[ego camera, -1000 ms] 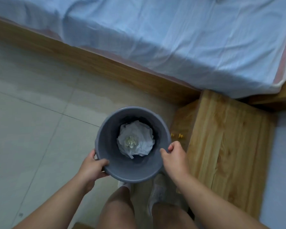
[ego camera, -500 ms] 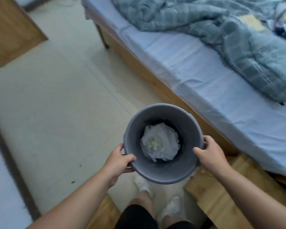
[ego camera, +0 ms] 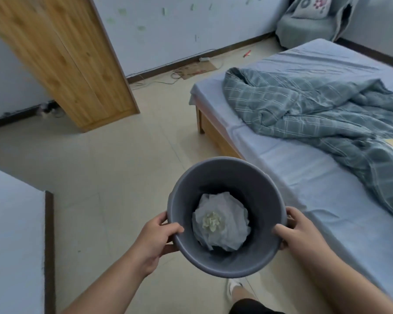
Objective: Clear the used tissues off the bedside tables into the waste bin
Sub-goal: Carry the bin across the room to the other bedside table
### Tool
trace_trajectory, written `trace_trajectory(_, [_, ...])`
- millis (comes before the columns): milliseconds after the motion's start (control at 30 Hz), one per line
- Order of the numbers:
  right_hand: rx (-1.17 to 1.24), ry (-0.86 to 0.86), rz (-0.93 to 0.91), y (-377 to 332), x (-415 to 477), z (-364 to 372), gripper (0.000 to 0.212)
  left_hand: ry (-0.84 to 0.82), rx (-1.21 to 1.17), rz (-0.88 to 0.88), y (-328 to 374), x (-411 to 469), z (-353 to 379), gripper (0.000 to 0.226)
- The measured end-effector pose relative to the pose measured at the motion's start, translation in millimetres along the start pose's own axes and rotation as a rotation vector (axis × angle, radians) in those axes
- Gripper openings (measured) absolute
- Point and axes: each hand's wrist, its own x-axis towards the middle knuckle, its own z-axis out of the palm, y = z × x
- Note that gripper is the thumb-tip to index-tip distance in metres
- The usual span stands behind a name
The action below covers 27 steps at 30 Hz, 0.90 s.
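Observation:
I hold a round grey waste bin [ego camera: 216,175] in the air in front of me, above the tiled floor. My left hand [ego camera: 156,241] grips its left rim with the thumb inside. On the opposite rim, my right hand [ego camera: 297,232] does the same. A crumpled white tissue [ego camera: 222,225] with a yellowish clump at its centre lies at the bottom of the bin. No bedside table is in view.
A bed [ego camera: 304,177] with a blue sheet and a rumpled checked quilt [ego camera: 315,107] runs along my right. A wooden wardrobe [ego camera: 66,55] stands at the back left. A wall corner [ego camera: 16,234] juts in at the left. Cables [ego camera: 191,71] lie by the far wall.
My view has swung up and left from the bedside table to the open room. Both hands keep the same grip on the bin, which has come along with me.

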Motion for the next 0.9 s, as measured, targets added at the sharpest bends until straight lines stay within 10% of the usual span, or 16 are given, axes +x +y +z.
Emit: trace_trajectory(900, [-0.320, -0.361, -0.186, -453, 540, 316, 0.039, 0.301, -0.221, 0.086, 360, 407, -310, 0.041])
